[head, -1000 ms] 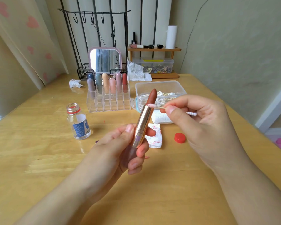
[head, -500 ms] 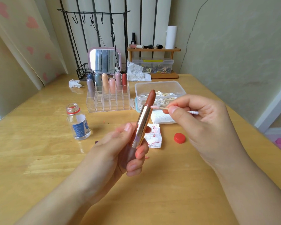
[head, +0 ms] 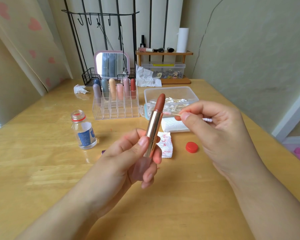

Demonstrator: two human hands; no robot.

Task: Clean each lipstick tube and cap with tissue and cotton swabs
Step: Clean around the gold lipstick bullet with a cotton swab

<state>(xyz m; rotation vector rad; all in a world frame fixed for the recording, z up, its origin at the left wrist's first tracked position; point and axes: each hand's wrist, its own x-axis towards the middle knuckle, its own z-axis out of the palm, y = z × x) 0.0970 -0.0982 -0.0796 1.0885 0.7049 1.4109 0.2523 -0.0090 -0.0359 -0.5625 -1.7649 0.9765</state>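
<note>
Swabbing the rim of the open lipstick tube [head: 153, 129] looks like the step in hand; next the tube likely needs turning so the tip reaches fresh metal. The right hand [head: 213, 129] pinches the cotton swab [head: 171, 113], its pink tip touching the collar. The left hand [head: 128, 158] grips the tube upright above the table [head: 42, 170].
</note>
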